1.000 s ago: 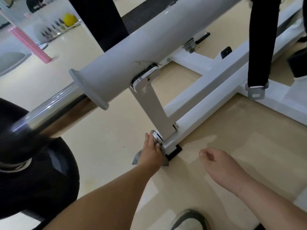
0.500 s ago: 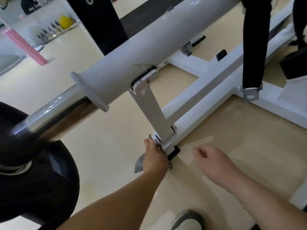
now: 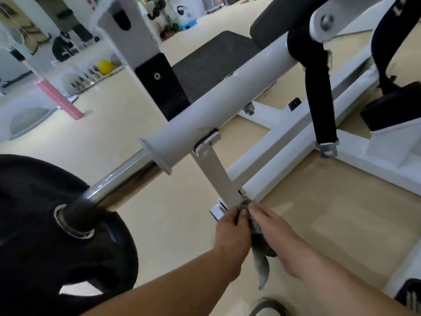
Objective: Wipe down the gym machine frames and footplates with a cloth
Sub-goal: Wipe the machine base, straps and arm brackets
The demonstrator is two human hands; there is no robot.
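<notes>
Contact point: the joint where the flat strut meets the low frame rail; the grey cloth is bunched against that joint, and its loose tail hangs down between our two wrists. Our left hand grips the cloth from the left, thumb and fingers curled round the bunched part; our right hand lies against the cloth from the right, fingers close together and nearly straight, tips touching the bunched end; we cannot tell whether these fingers pinch the fabric or only press on it. Above the strut runs the white tube; a chrome sleeve extends from its flanged end into the black weight plate at left; a black strap hangs over the tube at right.
</notes>
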